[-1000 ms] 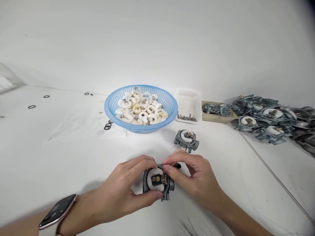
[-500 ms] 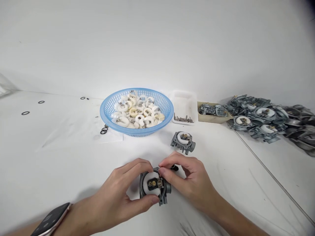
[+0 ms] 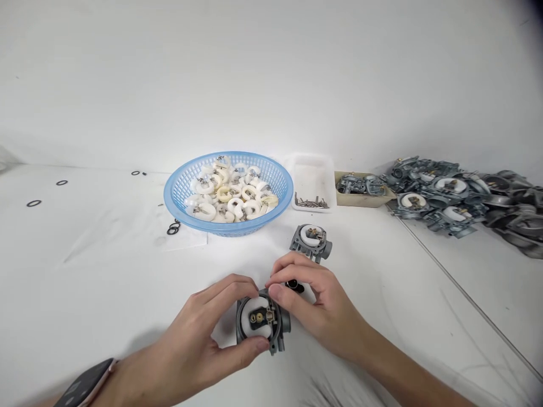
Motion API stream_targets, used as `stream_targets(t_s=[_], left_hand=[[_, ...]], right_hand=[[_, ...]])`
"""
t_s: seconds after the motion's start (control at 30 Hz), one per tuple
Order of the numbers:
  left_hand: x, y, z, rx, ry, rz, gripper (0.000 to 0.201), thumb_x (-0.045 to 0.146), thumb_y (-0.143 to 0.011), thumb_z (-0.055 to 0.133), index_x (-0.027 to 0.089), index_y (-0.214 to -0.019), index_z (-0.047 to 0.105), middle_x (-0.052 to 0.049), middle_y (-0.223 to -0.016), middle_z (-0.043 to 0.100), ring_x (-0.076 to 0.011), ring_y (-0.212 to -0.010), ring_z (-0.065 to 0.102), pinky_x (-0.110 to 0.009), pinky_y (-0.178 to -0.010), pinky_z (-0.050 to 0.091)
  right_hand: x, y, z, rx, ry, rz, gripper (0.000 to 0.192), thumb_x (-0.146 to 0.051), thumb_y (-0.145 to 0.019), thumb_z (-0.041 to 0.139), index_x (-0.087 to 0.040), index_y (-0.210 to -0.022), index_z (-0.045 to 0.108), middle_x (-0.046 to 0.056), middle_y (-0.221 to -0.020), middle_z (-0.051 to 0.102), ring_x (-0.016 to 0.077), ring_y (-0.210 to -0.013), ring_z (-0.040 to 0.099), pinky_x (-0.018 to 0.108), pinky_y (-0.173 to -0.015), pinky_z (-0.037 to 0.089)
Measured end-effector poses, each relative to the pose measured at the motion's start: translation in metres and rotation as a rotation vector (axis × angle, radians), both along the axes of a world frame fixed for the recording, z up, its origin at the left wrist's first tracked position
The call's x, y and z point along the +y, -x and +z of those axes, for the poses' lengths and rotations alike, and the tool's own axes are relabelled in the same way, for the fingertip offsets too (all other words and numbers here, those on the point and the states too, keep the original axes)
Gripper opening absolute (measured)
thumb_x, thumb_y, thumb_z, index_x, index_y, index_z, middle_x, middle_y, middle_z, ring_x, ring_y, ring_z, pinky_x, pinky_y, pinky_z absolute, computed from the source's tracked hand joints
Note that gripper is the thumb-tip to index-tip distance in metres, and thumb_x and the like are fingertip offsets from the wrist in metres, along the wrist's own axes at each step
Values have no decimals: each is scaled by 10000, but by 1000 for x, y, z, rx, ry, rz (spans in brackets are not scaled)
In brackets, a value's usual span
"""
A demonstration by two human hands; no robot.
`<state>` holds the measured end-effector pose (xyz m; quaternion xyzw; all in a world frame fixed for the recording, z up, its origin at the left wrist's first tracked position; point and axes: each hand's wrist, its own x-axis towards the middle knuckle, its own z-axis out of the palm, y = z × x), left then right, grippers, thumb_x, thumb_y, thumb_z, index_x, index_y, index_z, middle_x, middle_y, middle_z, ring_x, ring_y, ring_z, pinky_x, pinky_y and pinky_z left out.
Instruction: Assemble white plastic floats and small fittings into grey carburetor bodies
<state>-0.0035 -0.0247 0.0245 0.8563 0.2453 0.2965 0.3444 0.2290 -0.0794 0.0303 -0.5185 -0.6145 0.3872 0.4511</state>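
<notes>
At the far left of the white table [image 3: 85, 271], two loose black rings [image 3: 33, 203] lay well apart from the work, with another pair further back. A smartwatch [image 3: 80, 387] showed on the wrist at the bottom edge. A small cluster of black O-rings [image 3: 172, 228] sat just beside the left foot of a blue basket [image 3: 182, 186], which was heaped with white horseshoe-shaped floats [image 3: 227, 195].

Near the front centre, the left hand [image 3: 199, 339] was closed around a grey carburetor body [image 3: 261, 322], thumb pressed along its near rim and fingers curled over its far rim. The body rested low over the table with its open round face turned up, a white float and brass parts visible inside. The right hand [image 3: 322, 311] met it from the other side, forefinger and thumb pinched narrow at the body's upper right edge; whether anything small sat between those fingertips could not be told. A small black part [image 3: 294, 286] showed just behind the right fingers.

Beyond the right hand, near but apart from it, a second carburetor body [image 3: 311, 241] lay on the table. Behind that stood a white tray [image 3: 314, 169] holding metal pins [image 3: 311, 202], then a tan box [image 3: 373, 199] with grey parts. At the far right a pile of carburetors [image 3: 458, 200] spread across the table.
</notes>
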Motion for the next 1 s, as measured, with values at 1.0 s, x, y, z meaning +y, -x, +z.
stream_targets(t_s=[1.0], left_hand=[[2, 0, -4, -5, -48, -36, 346, 279, -970, 749, 353, -1274, 600, 18, -1129, 765, -161, -926, 770, -202, -821, 635]], right_hand=[[-8, -6, 8, -92, 13, 237, 608, -38, -791, 688, -348, -1311, 635, 13, -1165, 627, 241, -1080, 623, 389, -949, 503]])
